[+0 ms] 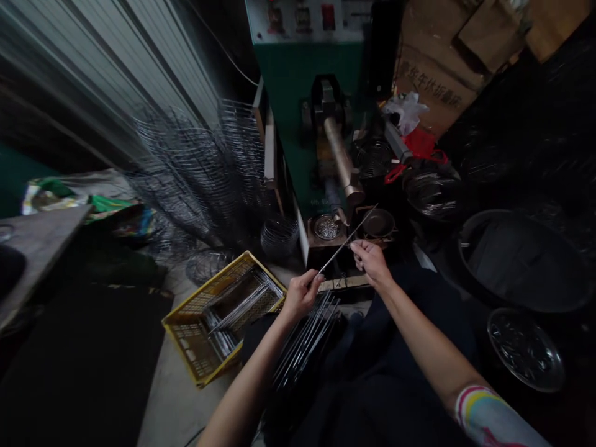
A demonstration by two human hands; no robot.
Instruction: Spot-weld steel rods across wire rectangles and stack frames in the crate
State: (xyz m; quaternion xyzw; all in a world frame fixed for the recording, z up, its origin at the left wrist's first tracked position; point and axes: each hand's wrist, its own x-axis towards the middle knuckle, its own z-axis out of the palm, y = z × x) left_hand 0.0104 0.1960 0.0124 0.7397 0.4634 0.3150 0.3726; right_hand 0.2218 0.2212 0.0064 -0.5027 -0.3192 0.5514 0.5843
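One thin metal rod (347,239) is held between both hands in front of the person's knees, slanting up from lower left to upper right, its upper tip reaching toward the small dark dish (378,222) at the foot of the green machine (298,124). The left hand (302,294) has its fingers pinched together on the rod's lower end, and the right hand (371,261) has its fingers closed on the rod further up, near its middle. Under the left forearm a bundle of similar rods (305,338) lies across the person's dark-clothed lap. Just left of that, on the floor, sits a yellow plastic crate (186,335) holding more metal pieces. Beyond the hands, the machine carries a brass-coloured cylinder (339,158) that points down toward a small tray of shiny bits (326,227). Stacks of wire frames (200,174) lean beside the machine on the left, and a large dark basin (521,261) and a round metal lid (526,349) lie on the right.
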